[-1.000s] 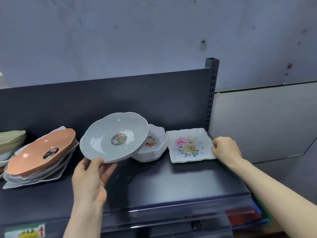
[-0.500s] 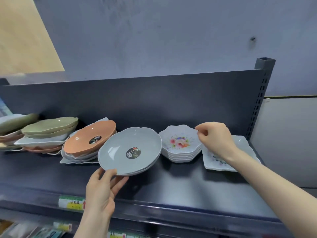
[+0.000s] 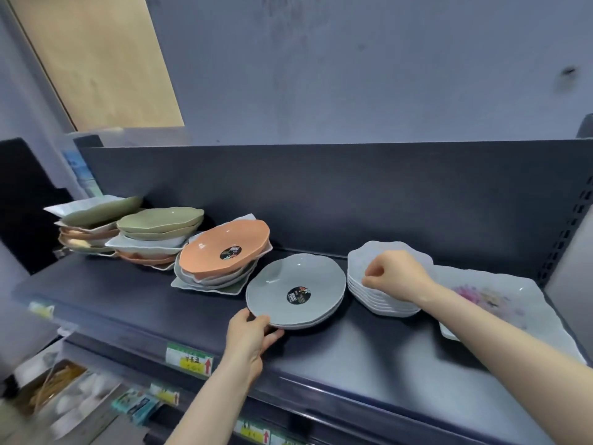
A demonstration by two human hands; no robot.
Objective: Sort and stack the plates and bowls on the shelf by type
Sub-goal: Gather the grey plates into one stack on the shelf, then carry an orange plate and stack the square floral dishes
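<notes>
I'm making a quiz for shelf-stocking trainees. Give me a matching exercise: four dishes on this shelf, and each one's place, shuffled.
1. grey scalloped bowls with black sticker
2. orange bowl with black sticker
3. square white floral plate
4. stack of small white scalloped bowls

A. far right of the dark shelf
B. rim gripped by the left hand
C. beneath the right hand
D. atop a mixed pile

Pairs: 1-B, 2-D, 3-A, 4-C

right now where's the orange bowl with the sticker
Head view, left of centre on the shelf: the orange bowl tilts atop a mixed pile, between the green bowls at left and the grey bowls the left hand holds.
</notes>
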